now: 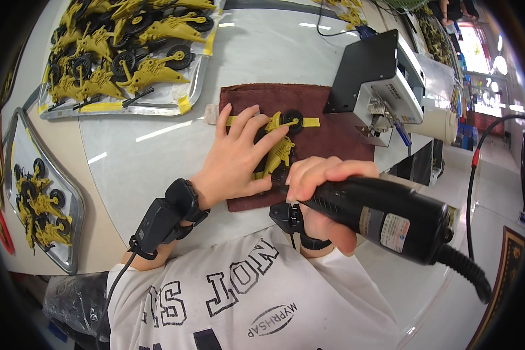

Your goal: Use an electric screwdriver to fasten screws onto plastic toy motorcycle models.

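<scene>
A yellow toy motorcycle with a black wheel lies on a dark red cloth in front of me. My left hand spans it, with thumb and index finger on either side of its body and the other fingers stretched over the cloth. Part of the toy is hidden beneath that hand. In my right hand is a black corded electric screwdriver, gripped near its front end. Its nose points left at the toy's near end; the tip is hidden by my fingers. A yellow tape strip runs across the cloth by the wheel.
A metal tray heaped with yellow toy motorcycles stands at the far left. A smaller tray holds several more at the left edge. To the right of the cloth stands a black and white machine. The screwdriver's cord trails off rightward.
</scene>
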Demonstrator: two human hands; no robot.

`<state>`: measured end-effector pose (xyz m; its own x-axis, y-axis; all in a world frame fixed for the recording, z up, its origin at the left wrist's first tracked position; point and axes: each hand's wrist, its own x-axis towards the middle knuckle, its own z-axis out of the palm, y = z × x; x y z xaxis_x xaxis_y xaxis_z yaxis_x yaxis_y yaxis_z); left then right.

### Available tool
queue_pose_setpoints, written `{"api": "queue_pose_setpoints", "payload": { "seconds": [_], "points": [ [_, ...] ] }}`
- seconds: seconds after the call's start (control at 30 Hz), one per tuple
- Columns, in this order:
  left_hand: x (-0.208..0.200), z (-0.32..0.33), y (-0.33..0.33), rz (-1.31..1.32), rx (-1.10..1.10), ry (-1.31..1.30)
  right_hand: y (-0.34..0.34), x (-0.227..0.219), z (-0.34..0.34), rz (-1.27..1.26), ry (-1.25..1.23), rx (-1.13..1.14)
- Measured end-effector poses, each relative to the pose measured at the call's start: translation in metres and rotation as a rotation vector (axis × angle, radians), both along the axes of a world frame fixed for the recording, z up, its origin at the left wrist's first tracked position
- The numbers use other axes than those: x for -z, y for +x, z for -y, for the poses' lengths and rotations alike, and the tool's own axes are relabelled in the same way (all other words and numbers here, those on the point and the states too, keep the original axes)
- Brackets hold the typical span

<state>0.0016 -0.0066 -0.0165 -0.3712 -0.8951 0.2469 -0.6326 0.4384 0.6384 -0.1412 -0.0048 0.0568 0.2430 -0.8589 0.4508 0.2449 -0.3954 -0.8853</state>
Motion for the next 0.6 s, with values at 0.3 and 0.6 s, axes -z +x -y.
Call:
{"api": "queue_pose_setpoints", "payload": {
  "seconds": [0.3,0.6],
  "points": [
    [-0.004,-0.001,-0.003,-0.002,-0.013,-0.006,-0.080,-0.074,0.054,-0.014,-0.226,0.680],
    [-0.005,-0.002,-0.001,0.024,-0.001,0.017,-0.093,-0.063,0.097,-0.085,-0.141,0.758]
  ]
}}
